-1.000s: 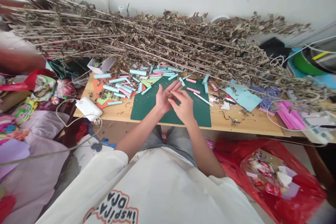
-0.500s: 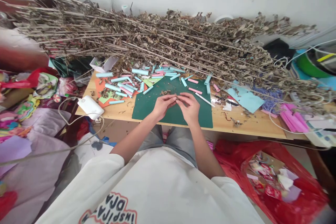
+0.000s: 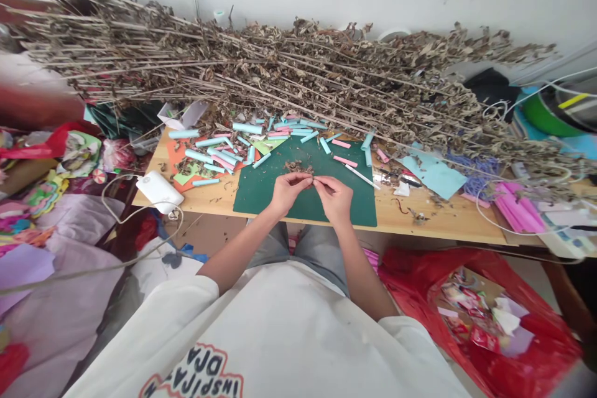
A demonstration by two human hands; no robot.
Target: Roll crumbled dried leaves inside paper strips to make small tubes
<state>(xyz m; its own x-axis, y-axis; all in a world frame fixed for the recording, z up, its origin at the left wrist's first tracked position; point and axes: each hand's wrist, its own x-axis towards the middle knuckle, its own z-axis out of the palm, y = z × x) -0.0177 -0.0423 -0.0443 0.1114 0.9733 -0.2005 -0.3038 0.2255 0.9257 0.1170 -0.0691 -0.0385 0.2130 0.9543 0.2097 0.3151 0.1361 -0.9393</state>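
Observation:
My left hand (image 3: 288, 191) and my right hand (image 3: 336, 198) meet over the green cutting mat (image 3: 261, 189), thumbs and forefingers pinched tip to tip. Between the fingertips is a tiny brownish scrap that looks like dried leaf, mostly hidden by the fingers. Just beyond my hands, a small heap of crumbled dried leaves (image 3: 298, 166) lies on the mat. Blue paper tubes (image 3: 248, 128) and pink paper tubes (image 3: 345, 161) are scattered around the mat's far side. A thin white stick (image 3: 362, 176) rests right of my right hand.
Long dried leafy stalks (image 3: 280, 68) cover the back of the wooden table (image 3: 448, 224). A white power bank (image 3: 160, 191) with a cable sits at the left edge. Light blue paper (image 3: 436, 171) and folded pink paper (image 3: 517, 206) lie right. Below hangs a red bag (image 3: 415, 273) with wrappers.
My fingertips have drawn slightly nearer to me, and the right fingers are pinched lower. More of the crumbled leaf heap shows beyond them. The camera view has shifted slightly.

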